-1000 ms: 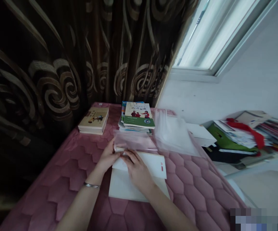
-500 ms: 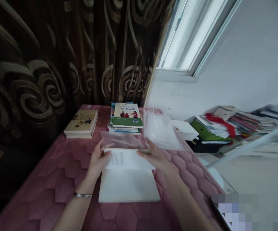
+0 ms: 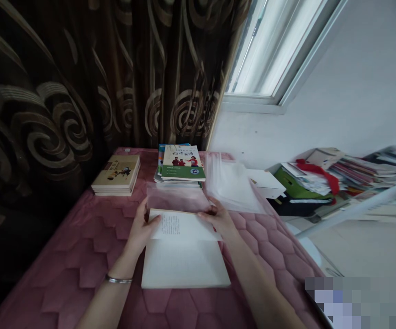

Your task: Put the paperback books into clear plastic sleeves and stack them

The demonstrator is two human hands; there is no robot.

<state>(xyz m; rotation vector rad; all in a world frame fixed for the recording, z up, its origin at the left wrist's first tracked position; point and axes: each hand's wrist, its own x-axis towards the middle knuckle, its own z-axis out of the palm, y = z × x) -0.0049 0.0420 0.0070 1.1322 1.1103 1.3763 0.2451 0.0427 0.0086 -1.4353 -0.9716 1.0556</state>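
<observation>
The open book point(image 3: 186, 265) lies on the quilted pink cover point(image 3: 105, 242), and its far edge is in both hands; the left hand point(image 3: 146, 221) is partly closed at the book's far left corner, thumb on the printed flap point(image 3: 186, 226), fingers curled behind the edge; the right hand point(image 3: 218, 217) pinches likewise near the book's far right corner, thumb on the flap, fingertips bent behind it; a clear plastic film point(image 3: 177, 197) stretches out just beyond the book, between the hands

As far as can be judged, the work is part-way; the flap lies turned over the far part of the book and the film is in place along that edge, yet the film stands out loose past the book, not laid flat against it; whether any of it is already tucked under cannot be told; beyond the book, a stack of picture-covered books point(image 3: 184, 167) and, far to the book's left, a stack of tan books point(image 3: 115, 176); loose plastic sleeves point(image 3: 234, 187) lie beyond the book to its right

A second ago the hands were together at the book's far left; now they are spread to both ends, and the flap's small print shows between them
</observation>
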